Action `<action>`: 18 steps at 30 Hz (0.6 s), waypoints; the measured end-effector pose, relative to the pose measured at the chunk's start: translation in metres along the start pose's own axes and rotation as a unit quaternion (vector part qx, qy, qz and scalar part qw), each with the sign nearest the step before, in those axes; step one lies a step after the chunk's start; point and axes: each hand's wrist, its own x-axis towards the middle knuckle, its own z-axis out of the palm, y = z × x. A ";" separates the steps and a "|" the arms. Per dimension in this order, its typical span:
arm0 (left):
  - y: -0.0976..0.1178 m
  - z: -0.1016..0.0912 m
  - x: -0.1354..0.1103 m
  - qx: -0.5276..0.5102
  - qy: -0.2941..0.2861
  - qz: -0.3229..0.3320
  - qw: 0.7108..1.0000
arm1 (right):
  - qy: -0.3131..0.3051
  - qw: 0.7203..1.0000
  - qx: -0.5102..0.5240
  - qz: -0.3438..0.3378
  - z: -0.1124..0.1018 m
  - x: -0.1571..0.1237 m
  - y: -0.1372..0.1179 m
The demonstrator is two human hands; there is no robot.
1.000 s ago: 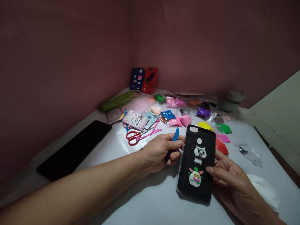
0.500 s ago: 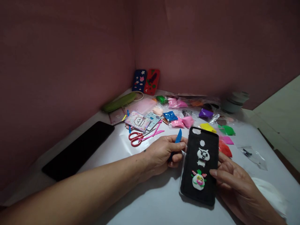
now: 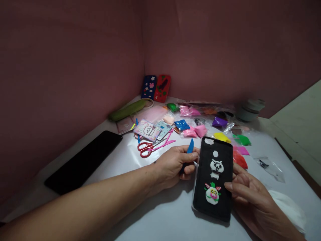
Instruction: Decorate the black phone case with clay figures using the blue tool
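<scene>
A black phone case is tilted up off the white table, with two small clay figures stuck on it: a white cat face and a round white figure with pink and green bits. My right hand grips the case along its right edge, thumb on its face. My left hand is closed on a blue plastic modelling tool, its tip pointing up beside the case's left edge.
Red scissors, pink tools, sticker cards and several bags of coloured clay lie behind. A black tablet lies at left. Two decorated cases lean in the corner. A grey cup stands at back right.
The view shifted slightly; the case and both hands sit a little to the right and lower than a second ago. The grips are unchanged.
</scene>
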 end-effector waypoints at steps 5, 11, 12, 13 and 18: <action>-0.001 0.001 0.000 0.013 0.006 0.008 1.000 | -0.015 1.000 0.006 -0.002 0.001 0.000 -0.001; -0.001 0.000 0.001 0.033 0.018 0.021 0.999 | -0.018 0.999 0.021 -0.017 0.006 -0.001 -0.002; -0.001 0.000 0.001 0.035 0.019 0.023 0.999 | -0.019 0.999 0.026 -0.019 0.007 -0.001 -0.002; -0.001 -0.001 0.002 0.037 0.021 0.026 0.999 | -0.021 0.999 0.030 -0.022 0.007 -0.001 -0.002; -0.002 -0.002 0.004 0.041 0.027 0.036 0.998 | -0.020 0.999 -0.003 -0.036 0.004 0.001 -0.003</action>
